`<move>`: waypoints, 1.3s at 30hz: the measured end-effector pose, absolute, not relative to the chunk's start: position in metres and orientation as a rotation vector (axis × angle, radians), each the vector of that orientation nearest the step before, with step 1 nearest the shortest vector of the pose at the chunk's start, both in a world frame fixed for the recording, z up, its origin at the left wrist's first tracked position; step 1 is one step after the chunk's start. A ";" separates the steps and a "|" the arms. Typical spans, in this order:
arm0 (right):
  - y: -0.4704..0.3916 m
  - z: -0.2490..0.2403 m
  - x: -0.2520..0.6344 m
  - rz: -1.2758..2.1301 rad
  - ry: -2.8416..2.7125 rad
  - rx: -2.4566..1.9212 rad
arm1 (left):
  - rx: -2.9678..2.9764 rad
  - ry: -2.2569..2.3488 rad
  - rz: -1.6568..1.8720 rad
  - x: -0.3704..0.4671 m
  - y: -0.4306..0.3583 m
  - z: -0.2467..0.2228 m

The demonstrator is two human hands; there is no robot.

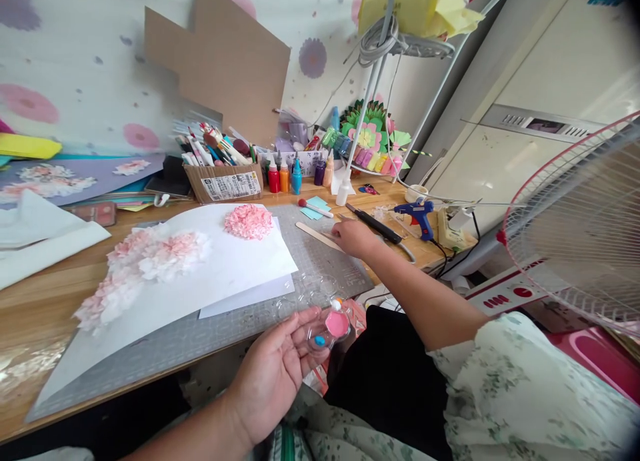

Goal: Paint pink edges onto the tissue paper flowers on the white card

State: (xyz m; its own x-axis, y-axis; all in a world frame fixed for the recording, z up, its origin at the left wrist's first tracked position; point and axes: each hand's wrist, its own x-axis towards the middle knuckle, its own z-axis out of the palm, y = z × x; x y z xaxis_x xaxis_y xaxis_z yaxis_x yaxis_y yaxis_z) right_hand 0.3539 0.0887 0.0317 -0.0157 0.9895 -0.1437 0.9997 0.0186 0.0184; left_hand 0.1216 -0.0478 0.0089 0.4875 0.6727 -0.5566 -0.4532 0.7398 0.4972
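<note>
My left hand [273, 371] holds a clear plastic paint palette [327, 324] with a pink well and a small blue well, near the desk's front edge. My right hand [353, 237] reaches out over the grey cutting mat [320, 264], fingers curled on something by a wooden stick [315, 234]; what it grips is hidden. White paper [225, 267] on the mat carries a pink tissue flower [249, 221] and a larger pale pink cluster [150, 257].
A cardboard box of pens [225, 177] and small paint bottles [285, 177] stand at the back. A blue glue gun [417, 214] and a black tool [375, 224] lie right of my hand. A fan [580, 241] stands at the right.
</note>
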 end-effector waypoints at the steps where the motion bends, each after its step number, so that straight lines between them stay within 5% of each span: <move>1: 0.088 0.032 0.357 -0.137 2.149 2.120 | 0.300 0.801 0.697 0.121 -0.048 0.009; 12: 0.089 0.034 0.341 -0.086 2.195 2.150 | 0.320 0.808 0.688 0.120 -0.046 0.009; 25: 0.092 0.041 0.337 -0.537 2.323 2.413 | 0.364 0.820 0.702 0.117 -0.046 0.010; 32: -0.015 0.076 0.373 -0.849 2.915 2.840 | 0.368 0.796 0.716 0.117 -0.046 0.009; 39: -0.116 0.050 0.362 -1.254 3.280 3.107 | 0.359 0.771 0.675 0.120 -0.047 0.012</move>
State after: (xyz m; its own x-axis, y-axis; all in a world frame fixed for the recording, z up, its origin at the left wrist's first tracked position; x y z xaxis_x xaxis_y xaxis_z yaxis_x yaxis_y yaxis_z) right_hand 0.3624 -0.1156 0.0504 0.4258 0.7420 0.5178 0.2073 0.4771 -0.8541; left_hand 0.1205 -0.0466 0.0123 0.5247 0.6752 -0.5184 -0.4247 0.7354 0.5280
